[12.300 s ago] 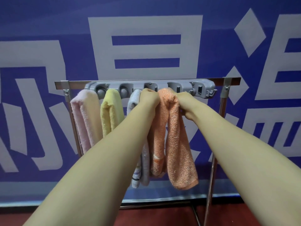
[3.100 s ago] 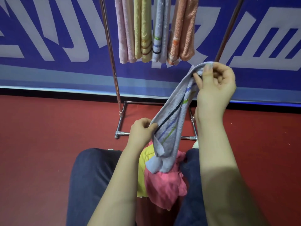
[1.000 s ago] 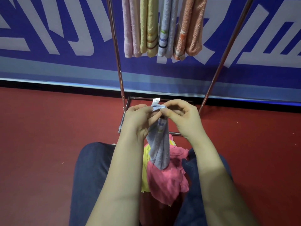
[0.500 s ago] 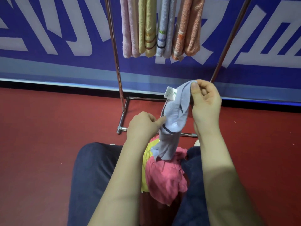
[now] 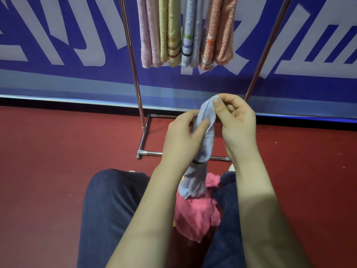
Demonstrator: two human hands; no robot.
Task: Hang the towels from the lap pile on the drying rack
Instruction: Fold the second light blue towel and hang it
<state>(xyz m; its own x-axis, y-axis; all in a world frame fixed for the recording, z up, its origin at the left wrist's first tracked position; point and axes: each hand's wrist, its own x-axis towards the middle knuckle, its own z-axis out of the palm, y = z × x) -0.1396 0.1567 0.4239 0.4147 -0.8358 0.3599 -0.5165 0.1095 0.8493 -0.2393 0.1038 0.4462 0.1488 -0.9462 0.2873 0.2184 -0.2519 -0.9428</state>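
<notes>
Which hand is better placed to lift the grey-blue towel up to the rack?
Probably the right hand. It pinches the top end of the grey-blue towel, nearest the drying rack. The left hand grips lower, at the middle, so it would likely only support.

Both the left hand (image 5: 180, 140) and right hand (image 5: 236, 124) pinch a grey-blue towel (image 5: 205, 132) above the lap pile (image 5: 197, 217)

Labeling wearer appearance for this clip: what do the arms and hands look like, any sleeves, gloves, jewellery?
Both forearms are bare as far as the frame shows, with no sleeve edge in view. The left hand and right hand wear no gloves, and no rings, watch or wristband are visible. Fingernails are short and unpainted. The only clothing visible is dark navy trousers on the lap.
</notes>
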